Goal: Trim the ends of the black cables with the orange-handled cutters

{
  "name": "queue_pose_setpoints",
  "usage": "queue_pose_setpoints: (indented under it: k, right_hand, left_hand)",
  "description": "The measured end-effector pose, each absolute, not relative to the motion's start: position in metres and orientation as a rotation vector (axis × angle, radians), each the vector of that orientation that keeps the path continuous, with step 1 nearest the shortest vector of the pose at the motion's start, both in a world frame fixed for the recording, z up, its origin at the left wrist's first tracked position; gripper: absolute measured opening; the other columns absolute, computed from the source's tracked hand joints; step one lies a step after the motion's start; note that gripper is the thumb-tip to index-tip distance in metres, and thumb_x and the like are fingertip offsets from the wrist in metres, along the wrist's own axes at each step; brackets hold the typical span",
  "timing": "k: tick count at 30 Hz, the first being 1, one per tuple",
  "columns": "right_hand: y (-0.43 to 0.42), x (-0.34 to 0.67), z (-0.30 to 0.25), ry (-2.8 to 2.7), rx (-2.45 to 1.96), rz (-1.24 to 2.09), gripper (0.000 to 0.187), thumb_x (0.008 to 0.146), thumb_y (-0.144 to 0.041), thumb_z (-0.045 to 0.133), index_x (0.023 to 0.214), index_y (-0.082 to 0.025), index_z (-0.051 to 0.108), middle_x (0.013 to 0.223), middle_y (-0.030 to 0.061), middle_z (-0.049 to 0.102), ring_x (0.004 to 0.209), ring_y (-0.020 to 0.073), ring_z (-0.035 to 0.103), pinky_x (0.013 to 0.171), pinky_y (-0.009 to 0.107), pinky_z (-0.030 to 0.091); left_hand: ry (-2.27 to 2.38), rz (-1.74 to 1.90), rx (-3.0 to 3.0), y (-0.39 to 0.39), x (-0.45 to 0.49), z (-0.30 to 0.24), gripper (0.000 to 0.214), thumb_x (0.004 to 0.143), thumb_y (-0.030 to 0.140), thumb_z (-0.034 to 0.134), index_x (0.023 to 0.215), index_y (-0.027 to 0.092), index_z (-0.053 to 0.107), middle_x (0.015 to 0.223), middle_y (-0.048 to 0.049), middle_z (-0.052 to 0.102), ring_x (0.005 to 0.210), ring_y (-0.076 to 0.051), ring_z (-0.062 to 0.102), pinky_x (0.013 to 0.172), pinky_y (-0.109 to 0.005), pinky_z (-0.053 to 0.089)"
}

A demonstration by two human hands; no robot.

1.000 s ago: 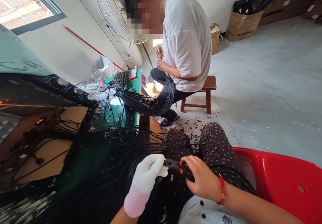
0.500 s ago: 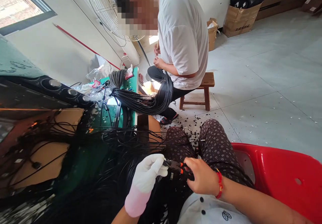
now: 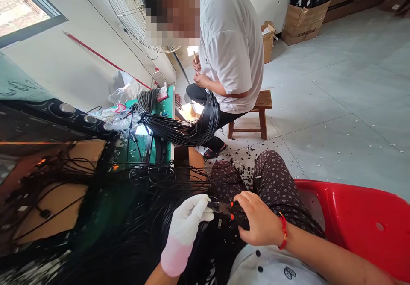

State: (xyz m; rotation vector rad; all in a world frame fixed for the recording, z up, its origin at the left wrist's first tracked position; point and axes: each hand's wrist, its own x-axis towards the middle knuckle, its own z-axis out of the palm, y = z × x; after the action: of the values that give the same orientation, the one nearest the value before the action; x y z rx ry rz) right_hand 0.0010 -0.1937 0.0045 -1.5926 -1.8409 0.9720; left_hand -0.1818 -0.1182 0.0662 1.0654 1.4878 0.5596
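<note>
Gloved left hand (image 3: 188, 216): I pinch beside the pliers (image 3: 221, 208); on what, I cannot tell.
Right hand (image 3: 258, 220): I grip them; best squeezed squarely, clear of my pinch.

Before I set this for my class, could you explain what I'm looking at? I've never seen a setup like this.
There is no machine: a camera on a person's head looks forward and down, so the hands at the bottom are the wearer's own. The left hand, in a white glove with a pink cuff, seems to pinch a small thing, too tiny to name. The bare right hand grips a black plier-like tool with orange marks. To the left, black cables spread across a green table. Ahead, a co-worker sits on a wooden stool, with a bundle of cables draped over one leg.
</note>
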Motion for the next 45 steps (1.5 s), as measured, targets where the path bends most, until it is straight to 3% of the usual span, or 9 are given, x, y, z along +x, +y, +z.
queue_pose_setpoints:
  k: [9, 23, 36, 38, 41, 45]
  right_hand:
    - [-0.192, 0.000, 0.006, -1.859, -1.630, 0.966, 0.042, 0.061, -0.024, 0.057, 0.102, -0.016, 0.049, 0.096, 0.0071, 0.050, 0.088, 0.0222, 0.044, 0.084, 0.036, 0.037]
    - [-0.193, -0.002, 0.001, -1.811, -1.594, 1.104, 0.023, 0.062, -0.022, 0.053, 0.083, -0.021, 0.046, 0.081, 0.0016, 0.055, 0.073, 0.0173, 0.050, 0.065, 0.027, 0.036]
    - [-0.196, -0.009, -0.008, -1.567, -1.440, 1.307, 0.017, 0.060, -0.012, 0.049, 0.068, -0.021, 0.037, 0.059, -0.0070, 0.040, 0.051, 0.0075, 0.035, 0.048, 0.020, 0.025]
    - [-0.194, -0.005, -0.005, -1.545, -1.485, 1.270, 0.015, 0.062, -0.012, 0.048, 0.069, -0.021, 0.037, 0.058, -0.0072, 0.038, 0.051, 0.0078, 0.035, 0.049, 0.020, 0.026]
    - [-0.192, 0.003, 0.002, -1.595, -1.533, 1.172, 0.017, 0.063, -0.016, 0.052, 0.076, -0.020, 0.042, 0.068, -0.0041, 0.047, 0.061, 0.0104, 0.042, 0.057, 0.022, 0.032]
    - [-0.193, 0.007, 0.007, -1.719, -1.547, 1.086, 0.031, 0.062, -0.022, 0.057, 0.091, -0.018, 0.047, 0.088, 0.0035, 0.054, 0.080, 0.0175, 0.048, 0.074, 0.029, 0.039]
  left_hand:
    - [1.460, 0.526, 1.220, -0.123, -0.184, 0.062, 0.028, 0.075, 0.040, 0.065, 0.090, 0.016, 0.070, 0.078, -0.0026, 0.071, 0.065, -0.016, 0.067, 0.065, -0.027, 0.055]
    - [1.434, 0.517, 1.187, -0.121, -0.190, 0.054, 0.030, 0.076, 0.041, 0.065, 0.091, 0.015, 0.067, 0.078, -0.0035, 0.070, 0.064, -0.017, 0.067, 0.064, -0.028, 0.055]
    - [1.431, 0.564, 1.129, -0.121, -0.185, 0.058, 0.028, 0.073, 0.041, 0.067, 0.086, 0.015, 0.067, 0.073, -0.0030, 0.070, 0.061, -0.015, 0.066, 0.062, -0.026, 0.054]
    - [1.433, 0.589, 1.086, -0.121, -0.183, 0.061, 0.028, 0.072, 0.040, 0.067, 0.085, 0.015, 0.067, 0.075, -0.0034, 0.070, 0.063, -0.016, 0.066, 0.062, -0.026, 0.055]
    - [1.417, 0.615, 1.037, -0.120, -0.182, 0.063, 0.027, 0.072, 0.039, 0.068, 0.084, 0.015, 0.067, 0.077, -0.0035, 0.069, 0.065, -0.016, 0.066, 0.063, -0.026, 0.055]
    - [1.380, 0.607, 1.020, -0.119, -0.183, 0.061, 0.025, 0.073, 0.038, 0.068, 0.084, 0.016, 0.067, 0.082, -0.0050, 0.068, 0.072, -0.018, 0.066, 0.066, -0.028, 0.055]
